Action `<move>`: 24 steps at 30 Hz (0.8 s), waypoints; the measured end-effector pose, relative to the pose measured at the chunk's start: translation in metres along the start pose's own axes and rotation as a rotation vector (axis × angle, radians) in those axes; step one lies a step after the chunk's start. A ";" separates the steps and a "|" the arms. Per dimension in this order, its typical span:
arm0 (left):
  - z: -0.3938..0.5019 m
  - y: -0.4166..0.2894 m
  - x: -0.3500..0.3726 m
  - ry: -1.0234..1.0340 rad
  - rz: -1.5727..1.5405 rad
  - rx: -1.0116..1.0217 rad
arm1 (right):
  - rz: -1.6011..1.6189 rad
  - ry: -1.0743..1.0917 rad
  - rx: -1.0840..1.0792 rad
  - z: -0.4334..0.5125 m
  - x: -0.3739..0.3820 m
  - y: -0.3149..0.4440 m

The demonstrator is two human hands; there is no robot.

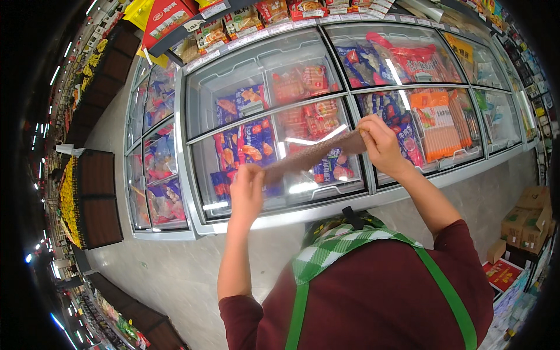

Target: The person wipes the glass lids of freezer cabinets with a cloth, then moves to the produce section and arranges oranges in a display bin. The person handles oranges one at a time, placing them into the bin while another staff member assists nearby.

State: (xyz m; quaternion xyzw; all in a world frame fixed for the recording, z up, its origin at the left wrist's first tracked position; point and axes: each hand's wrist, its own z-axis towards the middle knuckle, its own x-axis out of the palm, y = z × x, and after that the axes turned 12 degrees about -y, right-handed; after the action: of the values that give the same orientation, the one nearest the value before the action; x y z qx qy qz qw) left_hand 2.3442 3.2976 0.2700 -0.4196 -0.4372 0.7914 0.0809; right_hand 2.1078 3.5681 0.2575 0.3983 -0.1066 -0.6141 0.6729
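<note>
A brown cloth is stretched between my two hands above the glass lids of a chest freezer. My left hand pinches its left end, and my right hand grips the opposite end, held a little higher. Parts of the cloth look blurred. Under the glass lie blue bags of frozen food and, farther right, red packs of sausages. An orange pack of sausages shows beneath the lid to the right of my right hand.
Packaged goods line a shelf along the freezer's far edge. Another freezer section adjoins on the left. Across the aisle floor stands a dark display stand with yellow goods. Cardboard boxes are stacked at the right.
</note>
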 end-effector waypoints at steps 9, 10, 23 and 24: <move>0.053 0.076 0.035 0.148 0.040 -0.139 | -0.160 0.226 0.181 0.014 0.056 -0.074; 0.049 0.089 0.050 0.066 0.124 -0.159 | -0.264 0.195 0.249 0.004 0.067 -0.086; -0.059 0.132 0.128 0.340 0.690 0.324 | -0.484 0.569 -0.199 -0.125 0.062 -0.095; -0.057 0.132 0.126 0.356 0.665 0.318 | -0.480 0.586 -0.194 -0.125 0.059 -0.099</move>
State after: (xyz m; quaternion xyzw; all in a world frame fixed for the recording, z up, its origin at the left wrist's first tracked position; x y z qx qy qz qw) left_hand 2.3378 3.3161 0.0798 -0.6507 -0.1289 0.7472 -0.0409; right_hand 2.1266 3.5724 0.0890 0.5049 0.2450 -0.6216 0.5465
